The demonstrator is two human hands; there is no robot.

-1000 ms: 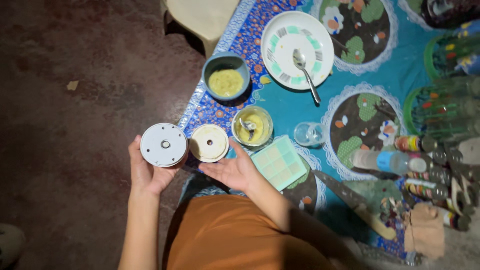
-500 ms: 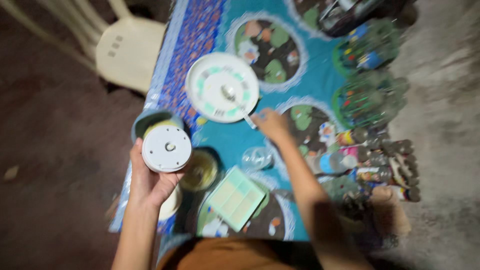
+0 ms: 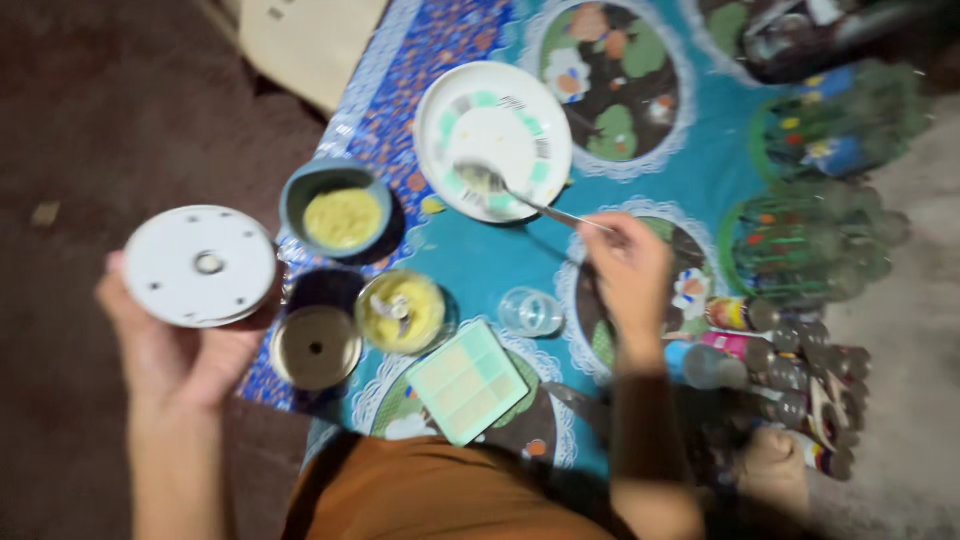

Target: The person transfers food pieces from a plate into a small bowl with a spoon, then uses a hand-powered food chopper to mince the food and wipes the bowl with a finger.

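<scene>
Gripping the handle end of a metal spoon [image 3: 520,195], the person's right hand [image 3: 628,272] hovers over the patterned table [image 3: 480,255], fingers pinched narrow around the stem. The spoon's long axis runs on a slant, from the fingers up and to the left, and its bowl rests on the white plate [image 3: 493,135] with green trim, near the plate's lower edge. The left hand [image 3: 175,345], off the table's left edge and well apart from the plate, holds a round white lid [image 3: 200,265] flat side up, fingers curled under its rim. Between the two hands stand a blue bowl [image 3: 338,210] of yellow paste, a small glass jar [image 3: 402,312] of yellowish mix, a round metal disc [image 3: 316,347] and a pale green sectioned tray [image 3: 466,380], with a small clear glass [image 3: 530,312] just beside the right wrist. The right hand is much the nearer to the plate; the blue bowl lies to the left of the spoon's bowl, near the plate's rim. Bottles crowd the table's right side, too blurred to tell apart.
</scene>
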